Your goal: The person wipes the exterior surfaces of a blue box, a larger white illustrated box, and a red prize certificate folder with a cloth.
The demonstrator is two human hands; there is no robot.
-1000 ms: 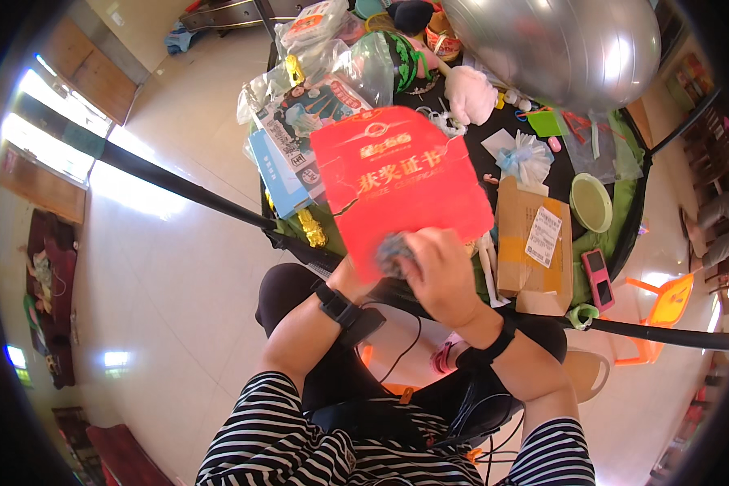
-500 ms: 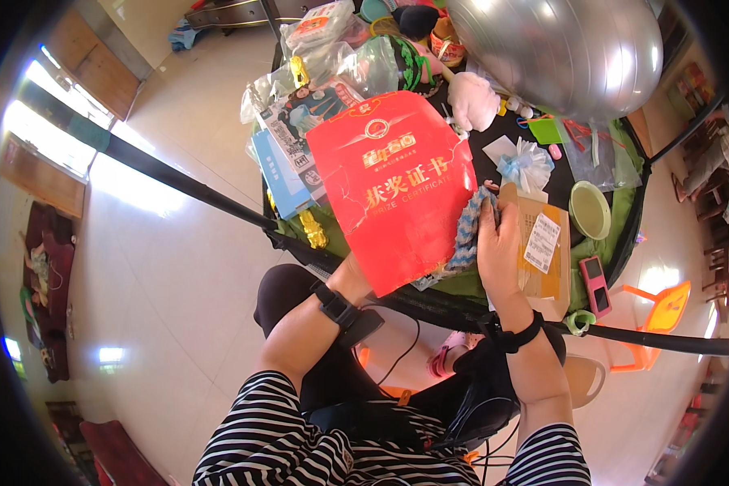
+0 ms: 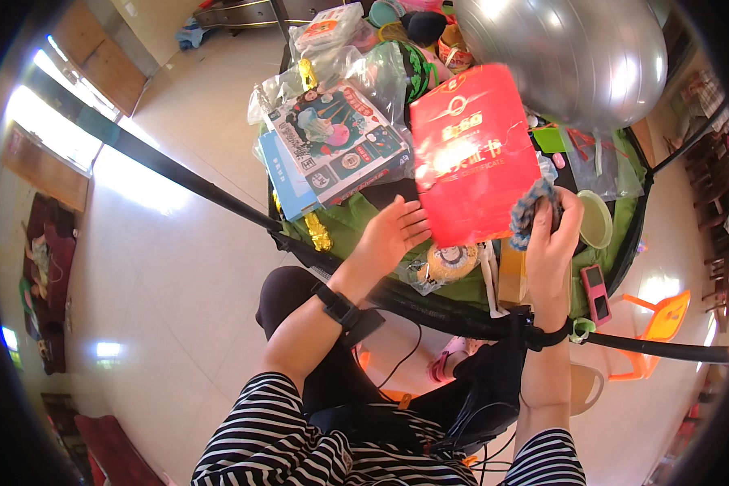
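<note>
A red certificate folder (image 3: pixel 471 182) with gold print is held up, tilted, over the loaded table. At its lower right corner my right hand (image 3: pixel 556 235) is closed, pinching a crumpled blue-grey cloth (image 3: pixel 533 212) along with the folder's edge. My left hand (image 3: pixel 393 233) is open beside the folder's lower left edge, fingers stretched out; whether the fingertips touch it I cannot tell. Below the folder lie a round tan item with a face on it (image 3: pixel 452 262) in clear wrap and part of a cardboard box (image 3: pixel 512 275). A white strip (image 3: pixel 491 279) lies between them.
Left of the folder lie a printed toy box (image 3: pixel 344 146), a blue flat box (image 3: pixel 286 180), gold foil figures (image 3: pixel 319 232) and plastic bags. A large silver ball (image 3: pixel 575 57) fills the back right. A green bowl (image 3: pixel 595 220) and pink device (image 3: pixel 595 293) lie right; an orange chair (image 3: pixel 660 328) stands beyond.
The folder has moved right and slightly away, uncovering the printed box and the round wrapped item. My left hand has come off its lower left corner; my right hand has moved right with the cloth.
</note>
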